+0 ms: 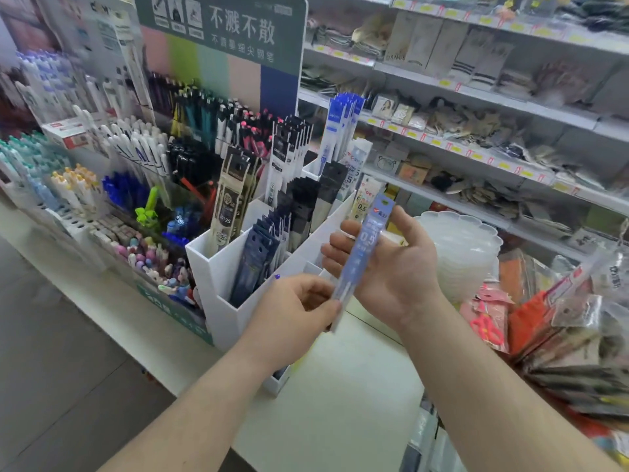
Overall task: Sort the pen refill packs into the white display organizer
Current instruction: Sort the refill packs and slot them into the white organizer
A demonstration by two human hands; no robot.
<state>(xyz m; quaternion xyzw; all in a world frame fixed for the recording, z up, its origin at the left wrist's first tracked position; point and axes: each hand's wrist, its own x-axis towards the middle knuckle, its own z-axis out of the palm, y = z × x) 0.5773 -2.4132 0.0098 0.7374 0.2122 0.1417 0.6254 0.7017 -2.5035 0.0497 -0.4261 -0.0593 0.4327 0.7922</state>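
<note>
A long light-blue refill pack marked 0.5 stands almost upright in front of me. My left hand pinches its lower end. My right hand lies palm-up behind it, fingers loosely spread, the pack resting across them. Just behind and left stands the white display organizer, a stepped box of compartments. Dark navy packs fill a front slot, beige-and-black packs a left one, black packs the middle, and blue-and-white packs the back.
Pen displays crowd the white counter to the left under a green sign. A stack of clear scalloped trays sits right of my hand. Hanging packaged goods fill the right; shelves run behind.
</note>
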